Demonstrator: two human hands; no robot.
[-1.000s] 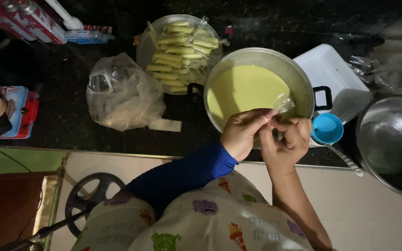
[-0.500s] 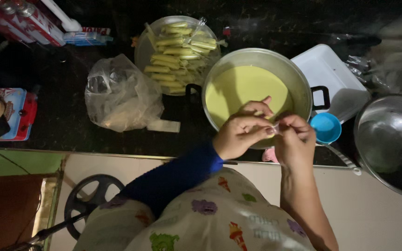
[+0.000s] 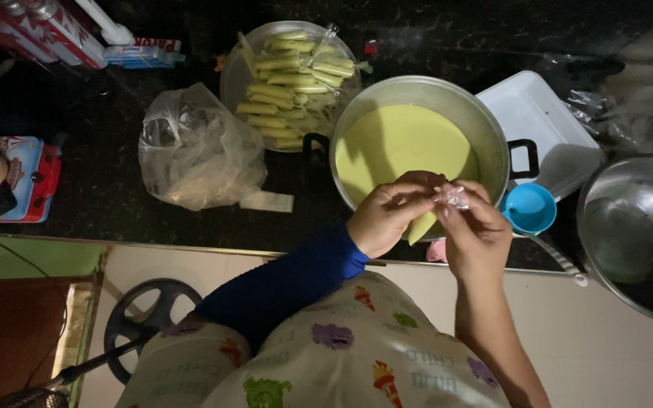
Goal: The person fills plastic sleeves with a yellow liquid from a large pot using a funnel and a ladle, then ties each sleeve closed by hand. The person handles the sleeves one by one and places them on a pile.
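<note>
My left hand [image 3: 391, 211] and my right hand [image 3: 476, 227] meet over the near rim of a big metal pot [image 3: 493, 140] of pale yellow liquid. Together they pinch the twisted clear top of a small plastic pouch [image 3: 422, 225] filled with the yellow liquid, which hangs below my fingers. Behind the pot, a round bowl [image 3: 232, 75] holds several filled yellow pouches laid in rows.
A crumpled clear plastic bag [image 3: 194, 151] lies on the dark counter at the left. A white rectangular tray [image 3: 538, 121], a small blue cup [image 3: 529, 208] and an empty steel bowl [image 3: 636, 234] stand at the right. A red and blue box [image 3: 28, 181] sits far left.
Both hands have stayed together at the pot's near rim, working the pouch's top. The yellow pouch now hangs visibly below my fingers, and the view has tilted slightly.
</note>
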